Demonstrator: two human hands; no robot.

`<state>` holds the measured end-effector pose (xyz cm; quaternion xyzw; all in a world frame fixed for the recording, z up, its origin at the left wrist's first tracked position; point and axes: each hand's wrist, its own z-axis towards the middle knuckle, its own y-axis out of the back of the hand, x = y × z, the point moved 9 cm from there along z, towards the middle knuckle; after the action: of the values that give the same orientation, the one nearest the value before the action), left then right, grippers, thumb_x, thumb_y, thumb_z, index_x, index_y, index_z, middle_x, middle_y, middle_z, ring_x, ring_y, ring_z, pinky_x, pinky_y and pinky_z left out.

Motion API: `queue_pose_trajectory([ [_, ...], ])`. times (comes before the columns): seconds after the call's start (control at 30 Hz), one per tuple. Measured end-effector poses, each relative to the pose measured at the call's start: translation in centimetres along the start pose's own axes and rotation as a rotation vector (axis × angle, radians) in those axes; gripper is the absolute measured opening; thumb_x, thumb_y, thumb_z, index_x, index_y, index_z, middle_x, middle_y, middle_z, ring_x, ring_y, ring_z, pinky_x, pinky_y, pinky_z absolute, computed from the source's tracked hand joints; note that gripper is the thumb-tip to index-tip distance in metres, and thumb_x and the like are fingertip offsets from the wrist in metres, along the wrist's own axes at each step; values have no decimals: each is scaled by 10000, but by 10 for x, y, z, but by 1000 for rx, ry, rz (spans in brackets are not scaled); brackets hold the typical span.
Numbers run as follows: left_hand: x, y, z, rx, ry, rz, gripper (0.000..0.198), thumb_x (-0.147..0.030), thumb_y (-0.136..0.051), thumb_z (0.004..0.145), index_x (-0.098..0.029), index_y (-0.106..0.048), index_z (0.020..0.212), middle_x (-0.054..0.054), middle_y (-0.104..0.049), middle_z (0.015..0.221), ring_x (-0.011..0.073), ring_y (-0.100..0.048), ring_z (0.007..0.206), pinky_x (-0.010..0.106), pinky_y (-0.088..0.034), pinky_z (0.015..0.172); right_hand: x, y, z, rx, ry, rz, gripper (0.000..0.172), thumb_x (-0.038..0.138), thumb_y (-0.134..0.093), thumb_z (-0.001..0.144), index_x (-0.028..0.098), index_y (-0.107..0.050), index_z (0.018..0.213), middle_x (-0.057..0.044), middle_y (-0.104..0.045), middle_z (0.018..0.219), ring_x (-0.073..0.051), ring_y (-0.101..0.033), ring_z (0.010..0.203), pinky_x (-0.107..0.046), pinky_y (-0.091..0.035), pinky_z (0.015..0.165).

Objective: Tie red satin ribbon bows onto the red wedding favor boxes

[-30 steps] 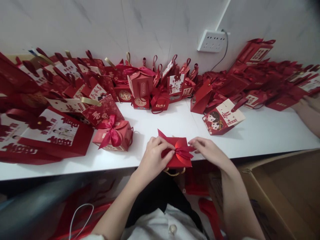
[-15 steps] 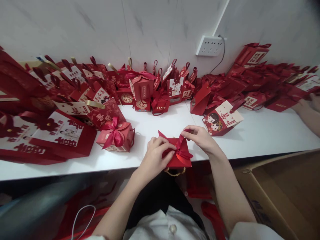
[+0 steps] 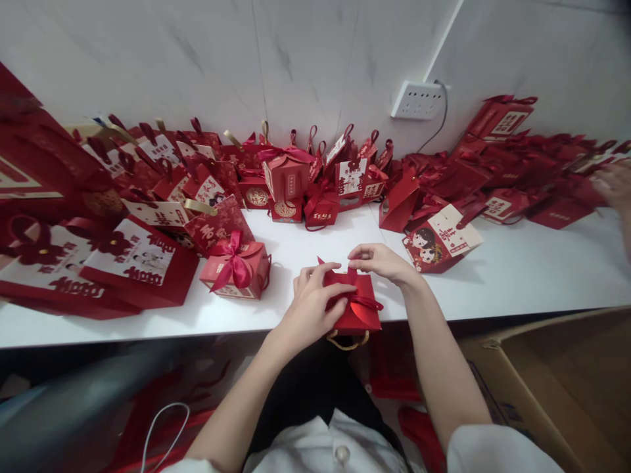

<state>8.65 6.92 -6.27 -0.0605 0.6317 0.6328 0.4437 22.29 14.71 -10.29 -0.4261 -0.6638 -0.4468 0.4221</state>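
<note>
A small red box (image 3: 362,322) with a gold rope handle lies at the table's front edge, a dark red ribbon (image 3: 367,301) tied across it. My left hand (image 3: 315,299) rests over the box's left side, its fingertips pressing the ribbon near the knot. My right hand (image 3: 377,261) is above the box's back edge, thumb and fingers pinched on an upright part of the ribbon. Left of my hands stands a finished-looking red box with a pink bow (image 3: 235,268).
Many red gift boxes (image 3: 286,176) line the wall on the white table (image 3: 296,246). A box with cartoon figures (image 3: 438,243) stands to the right. Another person's hand (image 3: 614,184) is at the far right. An open cardboard box (image 3: 542,394) sits below, a socket strip (image 3: 417,100) on the wall.
My right hand has moved a little left with the ribbon, closer to my left hand. My left fingers have spread over the knot. The view has shifted slightly.
</note>
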Motion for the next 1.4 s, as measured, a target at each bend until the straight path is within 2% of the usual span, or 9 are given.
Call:
queue_pose_trajectory([
  [0.13,3,-4,1,40,28,12,322,-227,-502,852,-306,-643,1130,42,-433,1337,285,-361,1145,516,-332,992,-17,15,-9,-185,24,-5,311,373,-714,618,149,-630,817,-43,-637,782,-163,-581,735,-306,-442,680],
  [0.3,5,-8,2,86,44,39,436,-242,-477,844,-325,-531,1269,53,-404,1363,303,-351,1158,536,-316,990,-29,44,-77,-652,113,38,325,494,-600,757,190,-590,871,-52,-611,850,-174,-570,759,-326,-458,707],
  [0.53,10,-11,8,137,65,1,541,-290,-485,828,-339,-402,1360,68,-362,1399,312,-338,1229,546,-288,1013,-24,-6,-113,-413,201,-31,272,446,-638,761,213,-585,892,-40,-604,837,-189,-591,803,-309,-489,734],
  [0.67,23,13,-6,-131,132,-153,630,-388,-573,778,-285,-358,1361,97,-246,1444,295,-323,1269,476,-319,1020,-25,-7,-112,-406,210,-79,328,431,-671,733,219,-520,934,-10,-554,813,-166,-565,765,-290,-467,730],
  [0.77,45,19,-27,-273,325,-279,439,-436,-550,787,-203,-476,1151,98,-479,1167,238,-489,1062,377,-421,864,-27,-2,-115,-447,147,-68,295,495,-551,811,225,-457,886,31,-504,691,-139,-505,629,-267,-424,635],
  [0.83,56,4,-35,-176,451,-418,301,-488,-469,830,-190,-514,844,21,-534,822,174,-525,786,306,-422,710,-30,-5,-115,-415,67,-105,347,543,-457,850,218,-432,732,50,-423,583,-123,-421,544,-255,-361,562],
  [0.93,52,-18,-33,5,470,-658,419,-522,-404,855,-192,-398,597,-42,-403,567,110,-403,567,245,-345,571,-31,-12,-112,-360,-4,-149,465,580,-491,813,209,-351,572,52,-329,540,-111,-346,533,-252,-295,533],
  [1.23,55,-37,-27,48,458,-1131,362,-443,-613,761,-176,-408,626,-59,-386,602,71,-346,554,190,-291,544,-40,-24,-98,-208,11,404,404,498,-665,737,189,-445,600,56,-363,565,-87,-309,516,-224,-257,501],
  [1.4,63,-40,-28,0,428,-1169,354,-433,-594,795,-176,-405,641,-58,-357,609,74,-315,563,190,-257,550,-47,-32,-94,-168,-19,662,387,436,-724,707,181,-455,592,57,-346,567,-81,-266,515,-206,-236,481],
])
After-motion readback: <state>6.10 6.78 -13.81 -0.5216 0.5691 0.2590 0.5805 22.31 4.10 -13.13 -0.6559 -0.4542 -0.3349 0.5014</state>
